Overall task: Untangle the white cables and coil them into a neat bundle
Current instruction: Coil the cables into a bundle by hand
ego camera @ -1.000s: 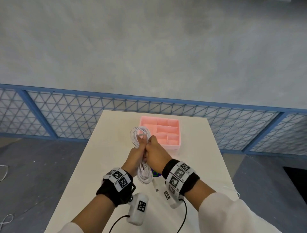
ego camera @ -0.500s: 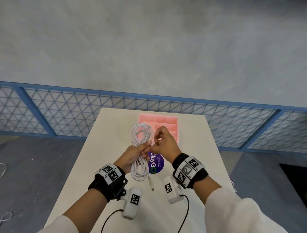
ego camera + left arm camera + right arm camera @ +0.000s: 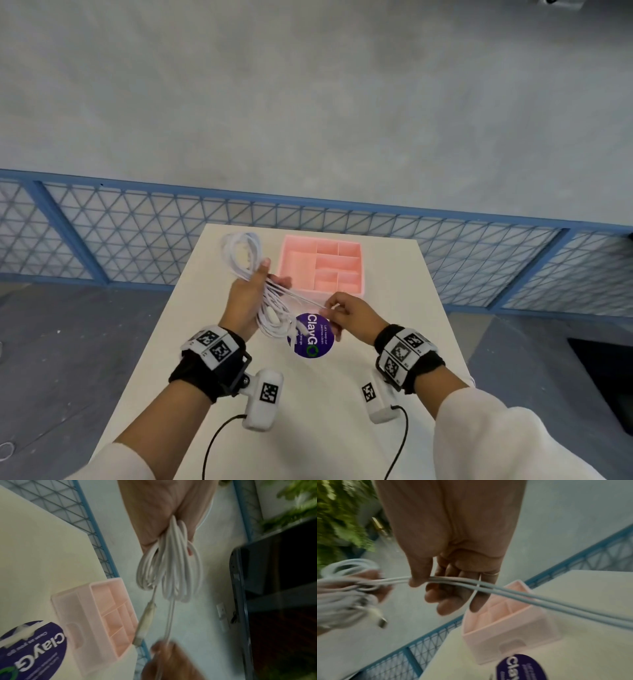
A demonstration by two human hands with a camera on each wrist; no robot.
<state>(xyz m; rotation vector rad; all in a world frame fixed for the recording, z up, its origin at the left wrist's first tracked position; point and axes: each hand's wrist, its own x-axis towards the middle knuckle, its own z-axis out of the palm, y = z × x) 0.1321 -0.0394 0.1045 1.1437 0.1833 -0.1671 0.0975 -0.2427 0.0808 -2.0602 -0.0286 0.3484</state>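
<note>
A coil of white cables (image 3: 241,255) hangs above the table, looped above and below my left hand (image 3: 250,294), which grips it round the middle. In the left wrist view the loops (image 3: 171,566) dangle from the curled fingers, with a plug end (image 3: 145,623) hanging down. Two strands (image 3: 301,299) run taut from the coil to my right hand (image 3: 346,313), which pinches them between thumb and fingers. The right wrist view shows the pinched strands (image 3: 447,580) passing on to the right, with the coil (image 3: 342,588) blurred at the left.
A pink divided tray (image 3: 322,265) stands at the far end of the cream table (image 3: 394,342). A round purple sticker (image 3: 313,337) lies on the table under my hands. A blue mesh fence (image 3: 120,246) runs behind the table.
My hands, pressed together on the coil a second ago, have drawn apart. The left carried the coil left and up; the right pulled two strands out to the right.
</note>
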